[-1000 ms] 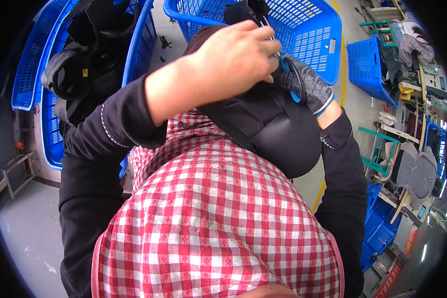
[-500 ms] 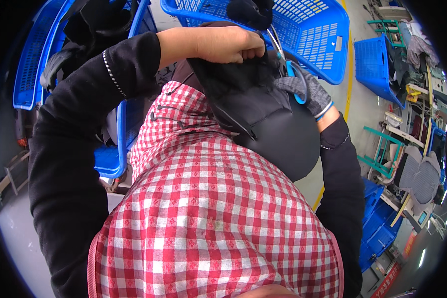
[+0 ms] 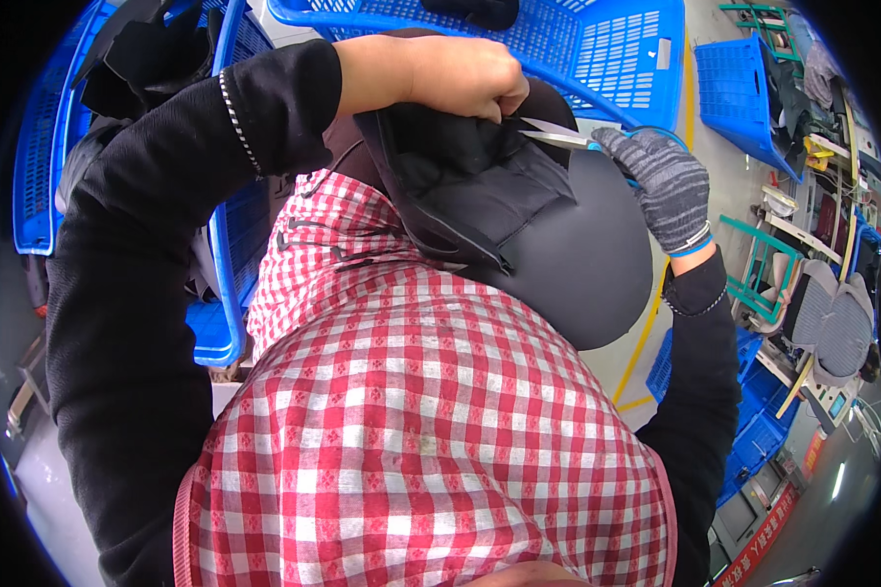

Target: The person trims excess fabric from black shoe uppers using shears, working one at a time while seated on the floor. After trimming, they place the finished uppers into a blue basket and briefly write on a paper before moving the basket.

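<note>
Several dark pieces (image 3: 147, 64) lie in a blue crate (image 3: 218, 342) at left. Right of it, the bare left hand (image 3: 478, 78) pinches the upper edge of a black padded piece (image 3: 587, 254) resting across the lap, over a red-and-white checked apron (image 3: 411, 411). Silver scissors (image 3: 561, 140), blades parted toward that edge, are gripped by the gray-gloved right hand (image 3: 662, 186).

red banner (image 3: 762, 540) | white characters (image 3: 773, 526) | blue basket (image 3: 612, 64) | white label (image 3: 664, 54), unreadable
</note>
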